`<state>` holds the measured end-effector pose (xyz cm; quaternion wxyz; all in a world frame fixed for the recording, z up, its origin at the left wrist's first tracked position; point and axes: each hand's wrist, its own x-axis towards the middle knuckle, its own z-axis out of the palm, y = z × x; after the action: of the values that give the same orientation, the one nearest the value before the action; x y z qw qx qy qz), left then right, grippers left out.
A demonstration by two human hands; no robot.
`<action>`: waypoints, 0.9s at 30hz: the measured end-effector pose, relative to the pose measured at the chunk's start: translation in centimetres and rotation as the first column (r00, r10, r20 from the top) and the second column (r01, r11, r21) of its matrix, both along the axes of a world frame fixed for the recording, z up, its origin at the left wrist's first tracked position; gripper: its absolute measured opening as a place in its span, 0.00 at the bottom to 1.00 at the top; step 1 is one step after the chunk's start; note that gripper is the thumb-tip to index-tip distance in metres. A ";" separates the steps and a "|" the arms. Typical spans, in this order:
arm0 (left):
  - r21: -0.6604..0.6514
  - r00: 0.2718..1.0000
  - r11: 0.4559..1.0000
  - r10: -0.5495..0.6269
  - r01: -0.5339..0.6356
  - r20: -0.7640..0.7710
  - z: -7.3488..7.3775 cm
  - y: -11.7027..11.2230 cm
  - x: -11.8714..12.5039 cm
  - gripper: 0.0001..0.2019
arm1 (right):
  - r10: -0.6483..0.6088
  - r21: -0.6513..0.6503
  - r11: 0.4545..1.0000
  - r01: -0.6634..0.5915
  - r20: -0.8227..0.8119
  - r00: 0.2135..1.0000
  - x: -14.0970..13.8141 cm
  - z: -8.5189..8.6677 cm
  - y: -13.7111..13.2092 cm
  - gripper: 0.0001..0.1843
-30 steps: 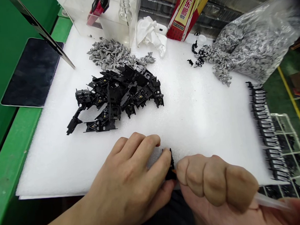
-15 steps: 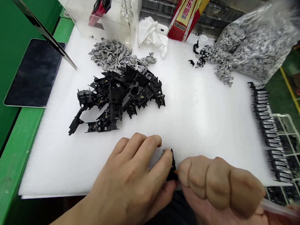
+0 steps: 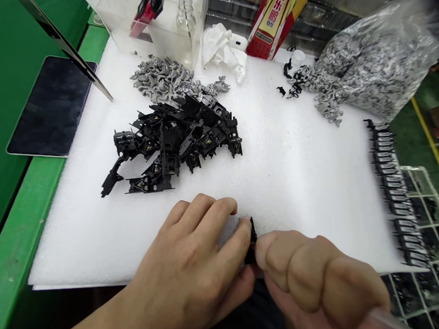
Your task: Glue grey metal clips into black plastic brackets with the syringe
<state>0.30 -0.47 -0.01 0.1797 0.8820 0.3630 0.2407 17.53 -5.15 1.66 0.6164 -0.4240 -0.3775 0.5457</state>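
I see the left hand (image 3: 194,250) pinching a small black part (image 3: 250,256) near the front edge of the white foam sheet (image 3: 286,186) — its thumb and pointer finger are close together on it. The right hand (image 3: 319,274) is curled tight around a pale stick (image 3: 384,320), right up by the black part; I can't quite tell if they touch, because the fingers hide it. A messy pile of black parts (image 3: 171,142) sits farther back — a heap of grey bits (image 3: 161,79) lies just behind.
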 end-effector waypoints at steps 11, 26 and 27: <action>-0.031 1.000 0.999 0.010 -0.009 0.025 0.0 0.0 0.1 0.17 | -0.087 0.257 0.960 0.111 -0.105 0.991 0.3 -2.1 1.3 0.34; -0.026 1.000 1.000 0.016 -0.016 0.018 0.0 -0.1 0.1 0.17 | -0.099 0.290 0.950 0.113 -0.063 0.993 0.3 -2.3 1.0 0.34; -0.027 1.000 1.000 0.017 -0.016 0.016 0.0 -0.1 0.1 0.17 | -0.104 0.289 0.950 0.119 -0.066 0.992 0.2 -2.3 1.0 0.34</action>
<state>0.39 -0.57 0.00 0.1923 0.8746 0.3719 0.2444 17.77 -4.13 -0.62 0.7112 -0.3352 -0.4140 0.4587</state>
